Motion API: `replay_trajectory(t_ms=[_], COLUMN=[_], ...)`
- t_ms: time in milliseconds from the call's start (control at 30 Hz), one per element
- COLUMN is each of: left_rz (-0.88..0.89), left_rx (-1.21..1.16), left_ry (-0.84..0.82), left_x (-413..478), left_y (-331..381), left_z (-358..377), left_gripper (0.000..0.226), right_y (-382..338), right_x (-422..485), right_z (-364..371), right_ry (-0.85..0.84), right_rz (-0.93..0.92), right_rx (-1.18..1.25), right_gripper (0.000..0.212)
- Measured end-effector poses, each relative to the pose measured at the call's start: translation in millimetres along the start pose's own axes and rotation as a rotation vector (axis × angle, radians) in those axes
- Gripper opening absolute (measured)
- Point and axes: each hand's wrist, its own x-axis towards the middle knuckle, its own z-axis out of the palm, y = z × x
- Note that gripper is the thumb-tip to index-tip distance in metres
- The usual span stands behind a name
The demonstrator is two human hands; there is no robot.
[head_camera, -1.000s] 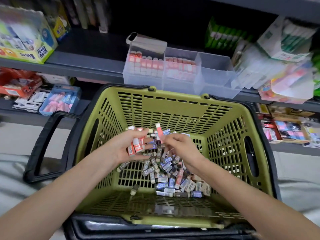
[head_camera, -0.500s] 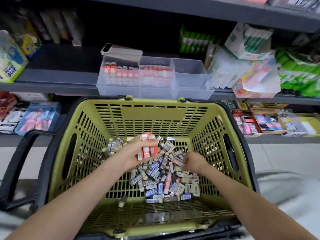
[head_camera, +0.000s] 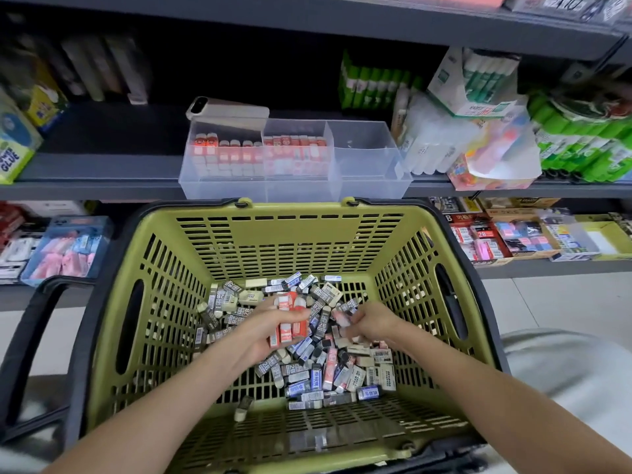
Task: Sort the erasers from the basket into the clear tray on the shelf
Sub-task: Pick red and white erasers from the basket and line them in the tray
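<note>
Deep in the green basket (head_camera: pixel 273 230), both hands at work over the heap of erasers (head_camera: pixel 328 367). Left hand (head_camera: pixel 270 333) clenched round a small stack of red-and-white erasers (head_camera: pixel 290 323), sleeves lined up side by side, thumb pinning the top. Right hand (head_camera: pixel 371 325) curled down into the pile, fingertips (head_camera: pixel 345 319) pinching at a pale pink-ended one; grip blurred, so whether anything is truly caught cannot be told.

Best way on from here, by the look of it: pick only the red sleeves, one at a time, pass each across to the stack, square the ends before lifting. Not too many in the left, or the outer ones likely slip. Then up to the clear tray (head_camera: pixel 372 186) on the shelf (head_camera: pixel 102 186) just behind the basket: left and middle compartments already stocked with red-and-white rows, right compartment bare.

Readable print: "2B" on several dark-sleeved erasers in the heap, barcodes on others. "GLUE" on the box (head_camera: pixel 12 155) far left. "2B" again on packs (head_camera: pixel 478 234) on the lower right shelf. Everything else too small or smeared.
</note>
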Motion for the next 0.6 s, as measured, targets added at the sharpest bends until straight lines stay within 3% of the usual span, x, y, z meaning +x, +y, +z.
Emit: replay_trajectory(t_ms=[133,300,367,467,500,600], left_rz=[-0.007,-0.003,-0.002,-0.017,-0.034,-0.056], left_rx=[-0.065,-0.033,0.014,0.028,0.001,-0.100], left_ry=[-0.013,-0.035,0.006,0.047,0.048,0.037], left_x=[1.1,2.0,2.7,2.9,2.5,2.1], left_y=[-5.6,-6.4,-7.4,-5.6,-4.1,0.1], left_z=[4.7,12.1,10.2,5.5,4.2,0.9], left_gripper=[0.058,0.061,0.065,0.063,0.060,0.055], right_y=[-29.6,-44.8,-40.9,-18.5,-11.0,2.3], right_x=[-16.1,-32.3,-34.4,-29.4,-27.9,-19.5], right_z=[10.8,33.5,27.2,20.9,22.9,33.2], right_ry=[-0.083,-0.122,-0.164,-0.090,-0.075,-0.031], right_rz=[-0.126,-0.319,-0.283,-0.178,-0.125,-0.026], right_rx=[0.407,0.308,0.270,0.065,0.047,0.056], right_gripper=[0.020,0.012,0.005,0.004,0.007,0.056])
